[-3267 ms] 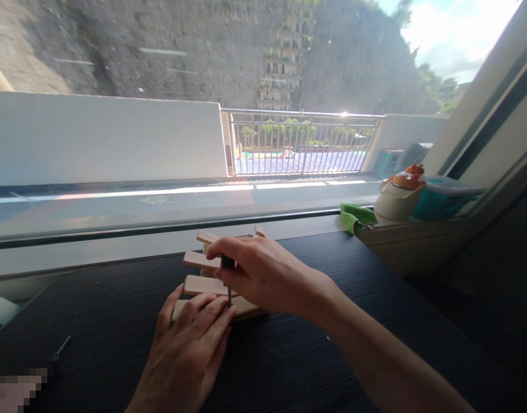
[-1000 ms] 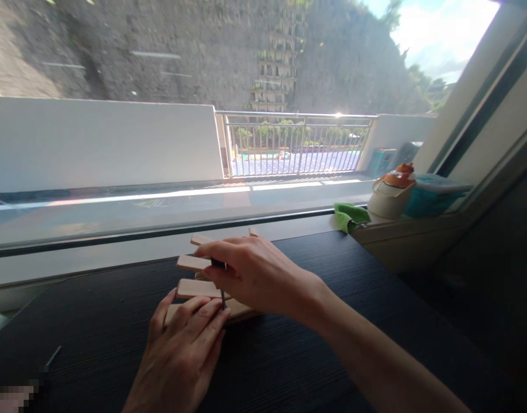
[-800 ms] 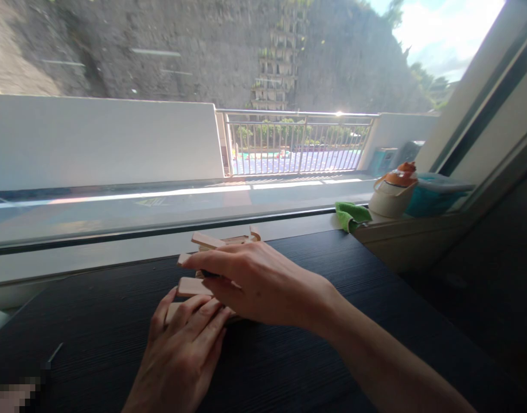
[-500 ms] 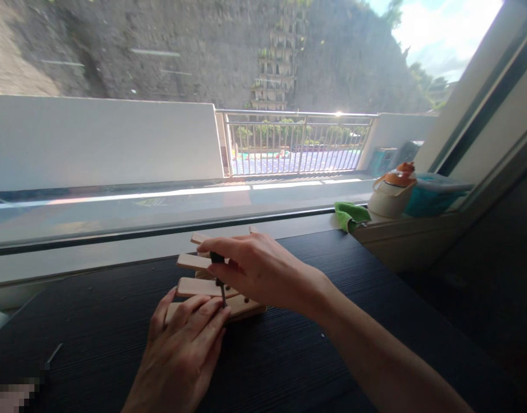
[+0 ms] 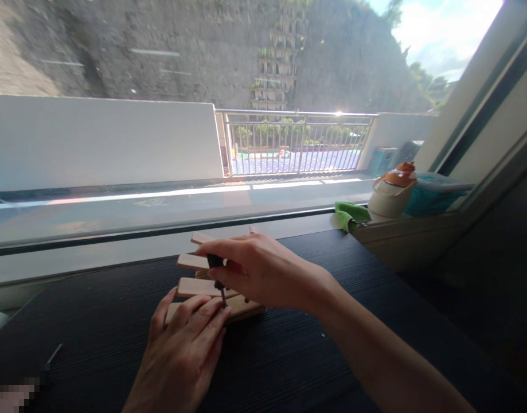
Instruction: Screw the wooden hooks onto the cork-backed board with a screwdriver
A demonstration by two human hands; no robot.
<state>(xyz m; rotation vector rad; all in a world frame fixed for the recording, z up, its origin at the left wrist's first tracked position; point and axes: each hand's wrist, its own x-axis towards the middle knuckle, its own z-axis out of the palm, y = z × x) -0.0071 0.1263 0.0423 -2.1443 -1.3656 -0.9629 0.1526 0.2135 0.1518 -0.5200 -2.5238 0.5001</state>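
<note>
Wooden slat frame (image 5: 190, 262) on table (image 5: 95, 321): L hand (image 5: 181, 350), grip released, presses frame's near slat flat to steady it, while R hand (image 5: 263, 272) pinches screwdriver (image 5: 218, 278) upright, tip on frame.

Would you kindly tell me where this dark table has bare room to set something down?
Bare tabletop lies right of the right hand, up to the sill with the green cloth, and left of the left hand. Crowded around the wooden slats and screwdriver.
</note>
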